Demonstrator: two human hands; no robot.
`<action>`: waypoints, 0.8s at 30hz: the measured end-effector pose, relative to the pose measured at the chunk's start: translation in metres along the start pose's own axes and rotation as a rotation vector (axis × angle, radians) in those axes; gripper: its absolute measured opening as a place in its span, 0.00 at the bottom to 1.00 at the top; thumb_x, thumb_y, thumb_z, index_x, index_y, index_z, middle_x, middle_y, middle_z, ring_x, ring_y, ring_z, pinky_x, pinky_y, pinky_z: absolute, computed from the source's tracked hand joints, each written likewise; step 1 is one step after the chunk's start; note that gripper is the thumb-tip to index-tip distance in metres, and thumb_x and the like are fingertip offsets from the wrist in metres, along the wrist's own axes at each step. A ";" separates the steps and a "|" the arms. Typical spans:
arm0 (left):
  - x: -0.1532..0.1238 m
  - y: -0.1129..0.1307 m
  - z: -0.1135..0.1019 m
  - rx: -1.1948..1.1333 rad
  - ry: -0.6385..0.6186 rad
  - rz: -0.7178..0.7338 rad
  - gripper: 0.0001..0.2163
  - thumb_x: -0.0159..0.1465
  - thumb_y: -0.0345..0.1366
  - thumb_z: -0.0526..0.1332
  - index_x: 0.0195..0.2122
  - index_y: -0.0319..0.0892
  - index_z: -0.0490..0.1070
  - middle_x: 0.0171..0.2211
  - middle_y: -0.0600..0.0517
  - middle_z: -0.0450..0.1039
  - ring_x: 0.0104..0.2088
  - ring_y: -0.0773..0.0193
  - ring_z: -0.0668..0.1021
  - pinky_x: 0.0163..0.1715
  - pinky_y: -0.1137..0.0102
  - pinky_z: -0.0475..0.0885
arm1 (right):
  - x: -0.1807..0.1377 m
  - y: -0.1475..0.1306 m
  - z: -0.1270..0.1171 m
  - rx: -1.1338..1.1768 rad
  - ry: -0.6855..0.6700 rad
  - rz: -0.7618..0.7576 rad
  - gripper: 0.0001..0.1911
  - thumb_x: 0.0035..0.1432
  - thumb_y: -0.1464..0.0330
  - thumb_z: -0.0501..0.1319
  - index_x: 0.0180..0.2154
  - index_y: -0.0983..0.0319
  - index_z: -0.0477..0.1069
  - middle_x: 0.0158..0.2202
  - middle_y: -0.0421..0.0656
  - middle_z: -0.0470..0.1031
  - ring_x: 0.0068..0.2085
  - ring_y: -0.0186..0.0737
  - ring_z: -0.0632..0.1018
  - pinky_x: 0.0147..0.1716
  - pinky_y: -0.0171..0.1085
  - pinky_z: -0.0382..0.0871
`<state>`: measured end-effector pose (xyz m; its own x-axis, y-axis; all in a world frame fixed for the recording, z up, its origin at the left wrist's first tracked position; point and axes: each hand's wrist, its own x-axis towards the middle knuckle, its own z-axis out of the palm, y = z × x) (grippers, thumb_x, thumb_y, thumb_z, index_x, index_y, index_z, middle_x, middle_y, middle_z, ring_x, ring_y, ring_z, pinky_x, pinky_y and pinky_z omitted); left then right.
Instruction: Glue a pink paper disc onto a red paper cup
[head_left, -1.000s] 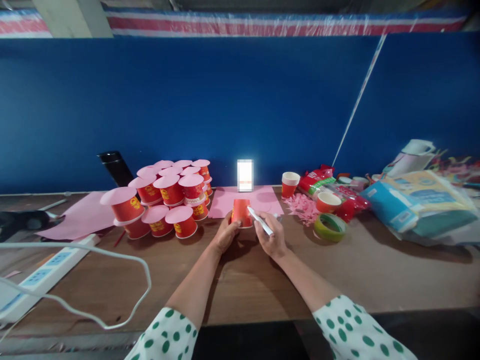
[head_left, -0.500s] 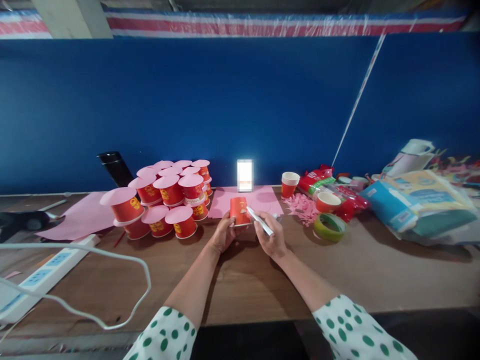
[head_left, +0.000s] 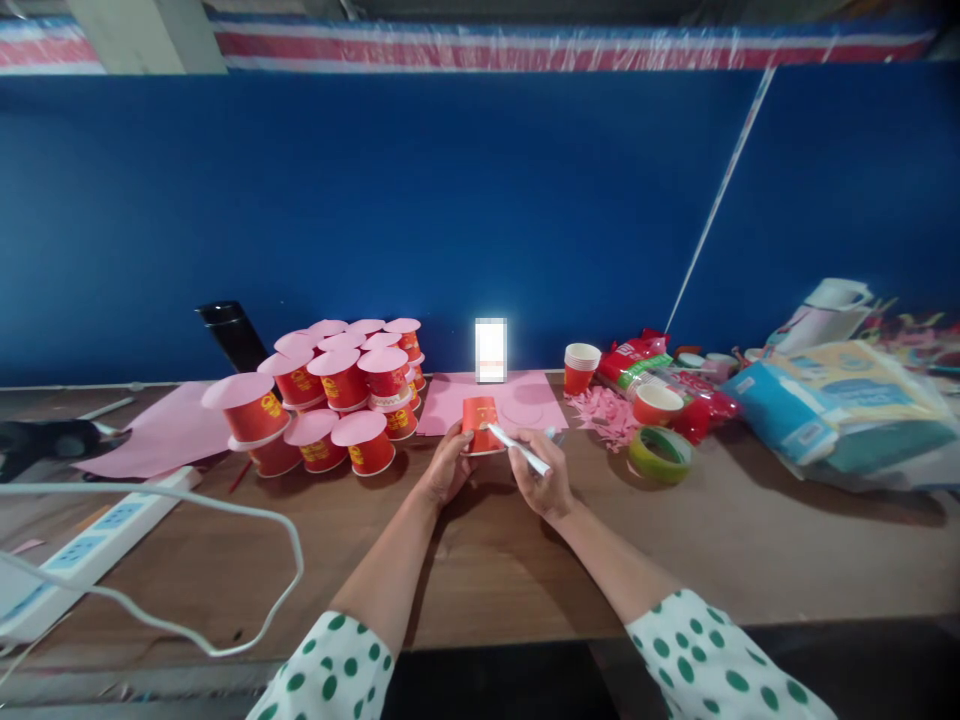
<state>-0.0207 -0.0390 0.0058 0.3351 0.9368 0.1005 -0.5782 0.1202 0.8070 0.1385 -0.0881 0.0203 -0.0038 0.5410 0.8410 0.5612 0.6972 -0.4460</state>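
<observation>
An upside-down red paper cup is held by my left hand, whose fingers wrap its left side and lower rim. My right hand grips a white marker pen, its tip at the cup's printed front; whether it touches cannot be told. Behind the cup lie sheets of pink paper, and a bright phone-like screen stands upright at their back. To the left, several red cups are stacked in tiers with pink paper discs on top.
At right are stacked paper cups, pink paper scraps, a green tape roll, a red plastic bag and a blue package. A power strip, white cable and black flask are at left.
The marker's tip has moved slightly left and down across the cup's front. The cup has turned or shifted a little in my left hand.
</observation>
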 end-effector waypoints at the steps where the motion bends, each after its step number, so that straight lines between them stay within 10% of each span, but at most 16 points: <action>1: 0.000 0.000 0.000 -0.005 0.004 0.001 0.15 0.55 0.36 0.64 0.43 0.40 0.70 0.40 0.47 0.77 0.42 0.56 0.79 0.43 0.62 0.73 | 0.000 0.000 0.000 0.002 -0.008 0.002 0.07 0.61 0.71 0.55 0.40 0.61 0.70 0.34 0.45 0.76 0.36 0.41 0.78 0.38 0.39 0.72; 24: -0.004 0.003 0.005 0.003 -0.008 -0.024 0.17 0.52 0.34 0.68 0.43 0.38 0.71 0.37 0.47 0.77 0.39 0.59 0.79 0.43 0.65 0.71 | 0.000 0.002 0.002 0.004 0.000 0.041 0.08 0.62 0.69 0.54 0.41 0.60 0.70 0.36 0.46 0.77 0.38 0.42 0.79 0.40 0.39 0.73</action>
<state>-0.0195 -0.0439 0.0106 0.3549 0.9309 0.0863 -0.5680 0.1414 0.8108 0.1382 -0.0863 0.0189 0.0193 0.5695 0.8218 0.5574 0.6762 -0.4817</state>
